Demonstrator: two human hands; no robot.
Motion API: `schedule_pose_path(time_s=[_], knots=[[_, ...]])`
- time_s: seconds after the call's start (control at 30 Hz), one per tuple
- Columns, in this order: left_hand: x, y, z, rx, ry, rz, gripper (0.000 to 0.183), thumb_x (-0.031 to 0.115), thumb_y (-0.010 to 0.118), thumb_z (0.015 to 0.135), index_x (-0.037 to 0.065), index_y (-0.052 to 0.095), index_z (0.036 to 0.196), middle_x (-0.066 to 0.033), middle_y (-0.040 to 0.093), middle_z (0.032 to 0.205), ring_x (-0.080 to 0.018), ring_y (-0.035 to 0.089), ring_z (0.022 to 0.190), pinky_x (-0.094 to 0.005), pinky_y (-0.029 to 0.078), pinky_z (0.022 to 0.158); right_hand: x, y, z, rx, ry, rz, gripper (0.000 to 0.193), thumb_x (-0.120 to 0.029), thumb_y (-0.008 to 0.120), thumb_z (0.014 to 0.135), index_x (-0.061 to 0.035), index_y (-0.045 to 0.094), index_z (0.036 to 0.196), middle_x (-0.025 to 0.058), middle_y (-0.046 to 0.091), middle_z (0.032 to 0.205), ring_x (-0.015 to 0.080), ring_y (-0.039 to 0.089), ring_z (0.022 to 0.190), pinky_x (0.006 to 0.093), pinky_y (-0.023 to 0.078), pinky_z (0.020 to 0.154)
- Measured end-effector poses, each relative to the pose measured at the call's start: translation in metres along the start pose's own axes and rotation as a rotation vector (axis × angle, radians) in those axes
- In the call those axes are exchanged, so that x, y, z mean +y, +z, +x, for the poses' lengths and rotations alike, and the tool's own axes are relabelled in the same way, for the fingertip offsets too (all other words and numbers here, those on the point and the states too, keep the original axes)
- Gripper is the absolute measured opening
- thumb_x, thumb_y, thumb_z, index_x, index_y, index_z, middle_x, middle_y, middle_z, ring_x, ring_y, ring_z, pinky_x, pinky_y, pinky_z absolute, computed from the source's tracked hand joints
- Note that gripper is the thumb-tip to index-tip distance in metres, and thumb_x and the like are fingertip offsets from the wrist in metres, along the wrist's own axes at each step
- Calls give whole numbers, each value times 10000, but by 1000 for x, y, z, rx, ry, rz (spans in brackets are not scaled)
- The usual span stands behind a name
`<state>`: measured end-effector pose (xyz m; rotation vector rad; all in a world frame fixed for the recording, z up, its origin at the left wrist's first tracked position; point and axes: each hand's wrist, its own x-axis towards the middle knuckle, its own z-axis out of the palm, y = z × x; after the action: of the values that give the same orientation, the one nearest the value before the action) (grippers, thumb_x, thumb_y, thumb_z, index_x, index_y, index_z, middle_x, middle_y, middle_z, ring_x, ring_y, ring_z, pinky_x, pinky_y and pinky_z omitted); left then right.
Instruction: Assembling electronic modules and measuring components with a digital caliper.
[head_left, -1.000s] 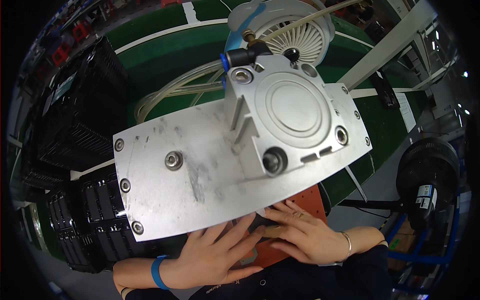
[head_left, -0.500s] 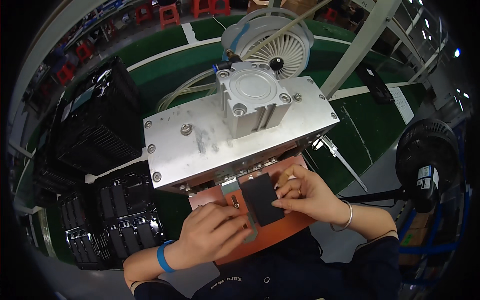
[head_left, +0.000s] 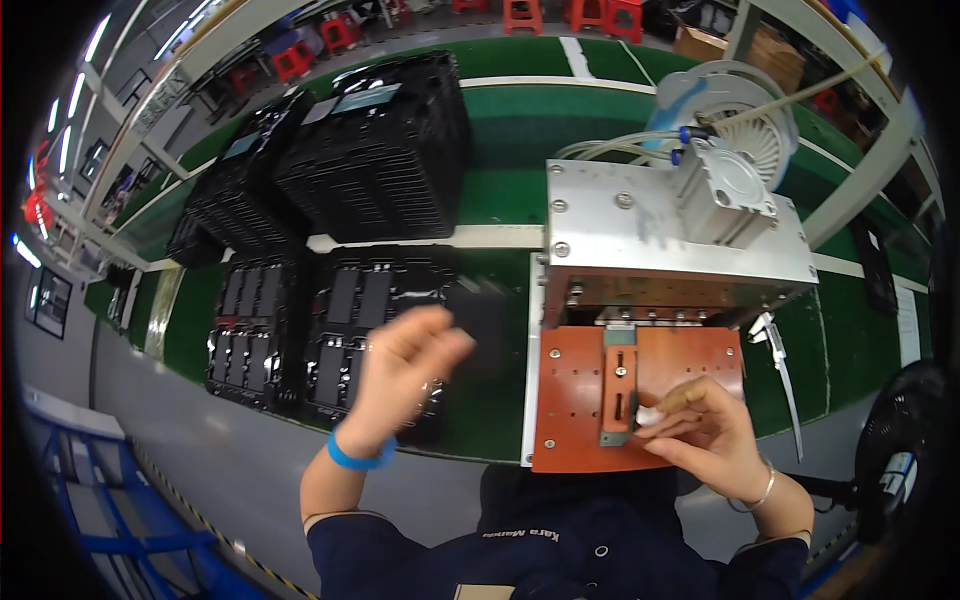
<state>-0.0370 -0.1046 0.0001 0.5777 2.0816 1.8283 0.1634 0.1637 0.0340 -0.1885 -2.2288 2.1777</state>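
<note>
My left hand (head_left: 400,375) is blurred, its fingers pinched together above the black tray. A black flat rectangular piece (head_left: 490,325), smeared by motion, sticks out from its fingertips over the green surface. My right hand (head_left: 705,435) is closed in a pinch over the orange base plate (head_left: 570,420) of a press. Something small and whitish (head_left: 650,416) shows at its fingertips, too unclear to name. Just left of these fingers lies a narrow slotted orange-and-green fixture strip (head_left: 619,385). The aluminium press body (head_left: 640,235) stands behind, with a square air cylinder (head_left: 727,190) on top.
Black trays (head_left: 395,285) with dark rectangular pieces lie left of the press; tall stacks of black trays (head_left: 375,160) stand behind them. A caliper (head_left: 778,370) lies right of the base plate. A white fan (head_left: 735,125) is behind, a black fan (head_left: 900,440) at the right.
The black flat piece has left the base plate and moved left with my left hand, toward the trays. My right hand stays over the plate. The view has swung left.
</note>
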Motion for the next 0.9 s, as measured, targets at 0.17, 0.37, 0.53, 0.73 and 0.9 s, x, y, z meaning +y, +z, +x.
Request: schedule_pose_path(time_s=[0.17,0.37,0.53,0.73,0.9], knots=[[-79,-107,39,295,-76,235,330,125,696,892,-42,656,1175,45,611,733,-24,508,604,-192,397,519,-26,13,21,-281,-152,-362,244,-25,762,814,-3,647,1028,113,712,1013,184,713,901,286,578,806],[-76,-82,46,402,254,814,280,48,752,794,-5,713,1066,-116,593,781,-168,572,561,-296,464,538,-34,61,74,-491,-484,-778,166,-232,693,867,-96,655,955,65,639,792,248,659,721,353,533,604],[-68,-110,44,363,-3,1108,442,285,815,729,16,701,1062,-152,620,967,-328,658,851,-415,541,741,-1,129,150,-577,-887,-1113,103,-147,677,789,-48,650,791,87,642,791,240,673,771,345,551,608],[-74,-118,70,163,-312,1138,716,448,825,650,25,614,1187,-180,597,1202,-343,608,1119,-423,499,950,57,227,214,-642,-1197,-1238,97,-126,612,767,-44,661,783,56,630,809,208,656,820,342,558,624],[-82,-129,84,128,-340,1044,746,428,861,572,25,631,1155,-203,642,1148,-339,634,1078,-396,512,922,66,262,222,-728,-1247,-1304,113,-145,616,765,-61,687,739,75,664,787,215,666,793,333,553,616]])
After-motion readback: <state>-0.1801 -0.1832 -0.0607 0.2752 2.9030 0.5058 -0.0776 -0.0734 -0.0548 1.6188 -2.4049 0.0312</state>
